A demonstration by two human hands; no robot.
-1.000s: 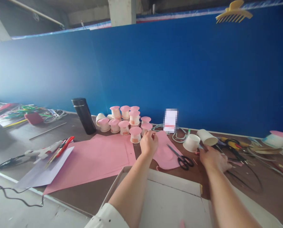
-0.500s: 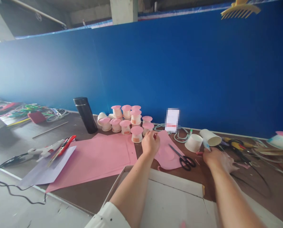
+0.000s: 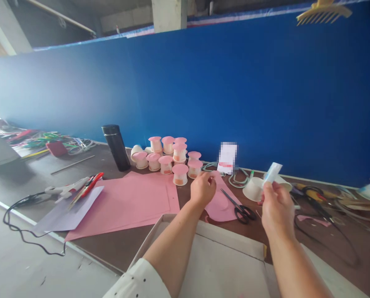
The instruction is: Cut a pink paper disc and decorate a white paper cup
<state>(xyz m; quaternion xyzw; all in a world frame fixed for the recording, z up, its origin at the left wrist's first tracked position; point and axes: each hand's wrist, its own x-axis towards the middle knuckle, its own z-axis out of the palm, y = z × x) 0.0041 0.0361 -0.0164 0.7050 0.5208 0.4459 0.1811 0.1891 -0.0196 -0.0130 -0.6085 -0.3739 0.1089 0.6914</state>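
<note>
My right hand (image 3: 278, 209) is closed round a white glue stick (image 3: 270, 174) with a blue label, raised upright and slightly tilted in front of the paper cups. Just left of it a white paper cup (image 3: 252, 189) stands upside down. My left hand (image 3: 203, 190) is closed, with thumb and fingertips together over the top edge of a cut pink paper sheet (image 3: 217, 203); what they pinch, if anything, is too small to tell. Black-handled scissors (image 3: 242, 212) lie on that sheet. Left of my left hand stand several white cups with pink paper discs on top (image 3: 180, 174).
A white box lid (image 3: 222, 260) lies in front of me. Large pink sheets (image 3: 135, 198), a glue gun (image 3: 67, 189), a red-handled cutter (image 3: 91, 185) and a black flask (image 3: 115, 149) are to the left. Corded tools (image 3: 315, 203) are at right, against the blue wall (image 3: 203, 91).
My right hand has lifted the glue stick off the table beside the cups and moved slightly left with it. My left hand stays near the cut pink sheet. The view has shifted a little.
</note>
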